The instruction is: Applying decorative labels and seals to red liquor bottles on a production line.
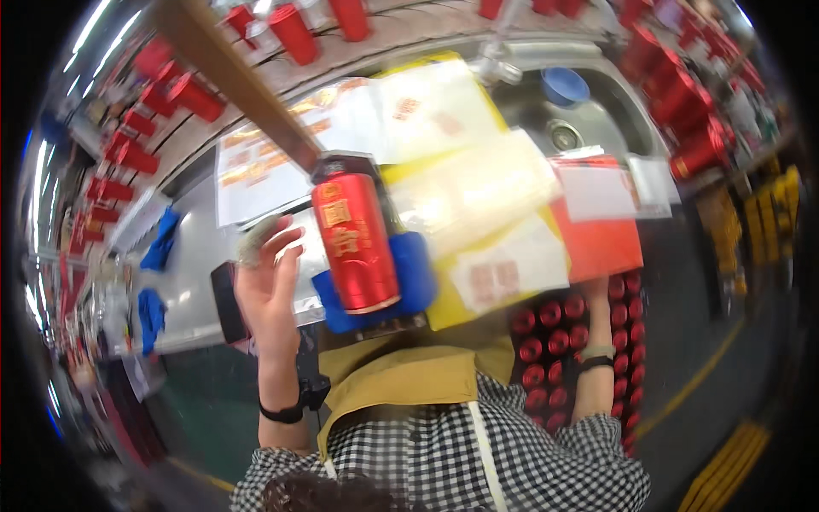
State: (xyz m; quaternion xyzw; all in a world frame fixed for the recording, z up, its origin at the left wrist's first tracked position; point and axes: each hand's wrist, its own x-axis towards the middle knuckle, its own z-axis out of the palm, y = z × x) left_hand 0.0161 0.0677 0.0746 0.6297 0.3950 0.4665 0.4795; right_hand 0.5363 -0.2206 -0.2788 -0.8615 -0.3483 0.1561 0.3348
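Observation:
A red bottle [351, 235] with gold lettering and a dark top lies in a blue cradle [415, 271] in front of me. Just left of it is my left hand [271, 286], fingers apart and holding nothing; pale coverings sit on some fingertips. Beside that hand's wrist side stands a dark flat object [228, 300]. My right hand [595, 292] reaches down at the right, next to the red sheet [601, 243], which hides its fingers. Below it are several red, round-topped items [550, 314] packed in rows.
White printed sheets [264, 175] and yellow-backed label sheets [478, 192] cover the steel table. A brown post [239, 85] rises beyond the bottle. At the back right is a sink [614, 111] with a blue bowl [565, 87]. Blue cloths [160, 239] lie left; a conveyor [409, 34] carries red bottles.

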